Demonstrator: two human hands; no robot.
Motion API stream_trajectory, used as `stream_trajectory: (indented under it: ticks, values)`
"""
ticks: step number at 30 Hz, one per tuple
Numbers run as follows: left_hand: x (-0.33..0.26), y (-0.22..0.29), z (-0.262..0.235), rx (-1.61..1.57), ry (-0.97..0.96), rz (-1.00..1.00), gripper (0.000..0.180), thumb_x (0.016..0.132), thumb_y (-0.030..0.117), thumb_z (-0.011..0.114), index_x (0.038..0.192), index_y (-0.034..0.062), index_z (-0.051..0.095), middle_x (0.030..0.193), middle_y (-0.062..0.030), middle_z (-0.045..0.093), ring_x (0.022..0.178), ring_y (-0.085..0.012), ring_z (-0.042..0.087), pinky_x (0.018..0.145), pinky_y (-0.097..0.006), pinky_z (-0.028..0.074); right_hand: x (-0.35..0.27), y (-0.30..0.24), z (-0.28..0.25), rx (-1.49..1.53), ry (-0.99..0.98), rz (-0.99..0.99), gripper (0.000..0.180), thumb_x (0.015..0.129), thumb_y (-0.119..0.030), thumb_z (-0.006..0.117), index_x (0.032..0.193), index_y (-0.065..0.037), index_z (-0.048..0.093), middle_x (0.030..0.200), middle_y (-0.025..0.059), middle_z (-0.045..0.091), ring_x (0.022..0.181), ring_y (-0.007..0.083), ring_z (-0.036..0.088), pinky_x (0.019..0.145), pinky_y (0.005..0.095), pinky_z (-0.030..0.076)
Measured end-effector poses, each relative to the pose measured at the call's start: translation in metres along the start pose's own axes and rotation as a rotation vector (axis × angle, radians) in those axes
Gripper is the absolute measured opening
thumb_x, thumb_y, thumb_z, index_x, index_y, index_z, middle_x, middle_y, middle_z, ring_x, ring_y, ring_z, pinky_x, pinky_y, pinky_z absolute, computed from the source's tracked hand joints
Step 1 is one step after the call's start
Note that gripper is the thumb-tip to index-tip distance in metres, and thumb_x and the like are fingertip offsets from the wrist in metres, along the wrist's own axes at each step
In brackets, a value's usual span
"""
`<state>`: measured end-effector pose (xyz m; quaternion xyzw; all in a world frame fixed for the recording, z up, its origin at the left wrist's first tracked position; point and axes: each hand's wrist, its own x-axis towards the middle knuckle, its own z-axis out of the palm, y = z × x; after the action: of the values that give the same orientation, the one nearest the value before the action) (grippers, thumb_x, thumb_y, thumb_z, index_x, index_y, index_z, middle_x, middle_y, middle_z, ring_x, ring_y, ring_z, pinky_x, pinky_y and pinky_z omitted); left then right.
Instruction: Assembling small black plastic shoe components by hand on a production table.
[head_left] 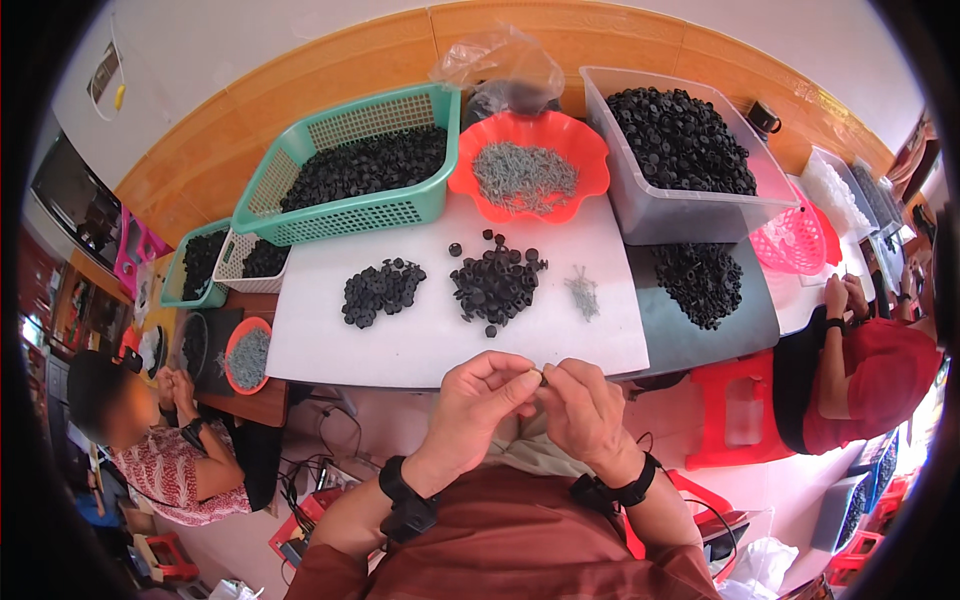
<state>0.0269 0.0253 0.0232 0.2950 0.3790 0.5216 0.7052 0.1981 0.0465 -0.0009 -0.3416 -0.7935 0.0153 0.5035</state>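
My left hand [484, 405] and my right hand [588, 408] meet in front of the white table sheet's near edge. Thumbs and fingers of both are pinched around a small dark piece [543, 379], mostly covered by the fingertips. On the white sheet [430, 345] ahead lie three heaps: flat black caps [383, 291] at left, black round knob-like parts [496, 285] in the middle, and thin silvery screws or pins [582, 294] at right. A few black parts sit loose around the middle heap.
Behind the heaps stand a green basket [350, 217] of black parts, a red scalloped bowl [590, 165] of metal pins and a translucent bin [680, 215]. More black parts [697, 285] lie on a dark mat at right. People work at left [180, 440] and right [870, 380].
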Motion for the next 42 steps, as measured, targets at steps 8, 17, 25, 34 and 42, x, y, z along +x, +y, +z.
stream_trajectory:
  ticks: [8, 17, 25, 34, 42]
  values:
    - [0.033, 0.024, -0.018, 1.257, 0.309, 0.873, 0.023, 0.081, 0.005, 0.082, 0.102, 0.0027, 0.072, 0.103, -0.0098, 0.075, 0.087, -0.0238, 0.069, 0.077, -0.033, 0.055, -0.005, 0.007, -0.002, 0.05, 0.052, 0.062, 0.028, 0.089, -0.002, 0.073, 0.115, -0.001, 0.063, 0.096, 0.0153, 0.066, 0.068, 0.0251, 0.065, 0.056, 0.0339, 0.054]
    - [0.059, 0.045, -0.032, 1.589, 0.224, 0.828, 0.025, 0.081, 0.008, 0.078, 0.105, 0.0057, 0.073, 0.105, -0.0075, 0.074, 0.1, -0.0301, 0.063, 0.086, -0.04, 0.054, -0.005, 0.007, -0.008, 0.107, 0.057, 0.083, 0.03, 0.088, -0.002, 0.075, 0.114, 0.0, 0.061, 0.095, 0.0146, 0.065, 0.064, 0.0248, 0.066, 0.049, 0.0338, 0.052]
    - [0.056, 0.05, -0.032, 1.515, 0.217, 0.805, 0.021, 0.08, 0.007, 0.079, 0.1, 0.0047, 0.075, 0.103, -0.0095, 0.075, 0.095, -0.0301, 0.067, 0.083, -0.039, 0.055, -0.008, 0.01, -0.008, 0.132, 0.051, 0.132, 0.026, 0.093, -0.009, 0.074, 0.115, -0.002, 0.061, 0.097, 0.0139, 0.065, 0.062, 0.0227, 0.065, 0.049, 0.0334, 0.052]
    - [0.043, 0.042, -0.033, 1.354, 0.171, 0.879, 0.021, 0.08, 0.003, 0.08, 0.1, 0.0035, 0.075, 0.103, -0.0106, 0.074, 0.094, -0.0298, 0.071, 0.082, -0.037, 0.058, -0.007, 0.01, -0.009, 0.168, 0.042, 0.15, 0.027, 0.092, -0.006, 0.074, 0.115, -0.001, 0.061, 0.098, 0.0153, 0.065, 0.061, 0.023, 0.064, 0.05, 0.0329, 0.052]
    - [0.033, 0.04, -0.037, 1.18, 0.176, 0.726, 0.023, 0.082, -0.003, 0.079, 0.104, 0.0012, 0.075, 0.105, -0.0126, 0.074, 0.09, -0.0236, 0.073, 0.079, -0.032, 0.059, -0.01, 0.01, -0.008, 0.211, 0.059, 0.179, 0.027, 0.091, -0.005, 0.075, 0.115, 0.0, 0.062, 0.098, 0.0162, 0.066, 0.062, 0.0229, 0.065, 0.051, 0.0323, 0.052]
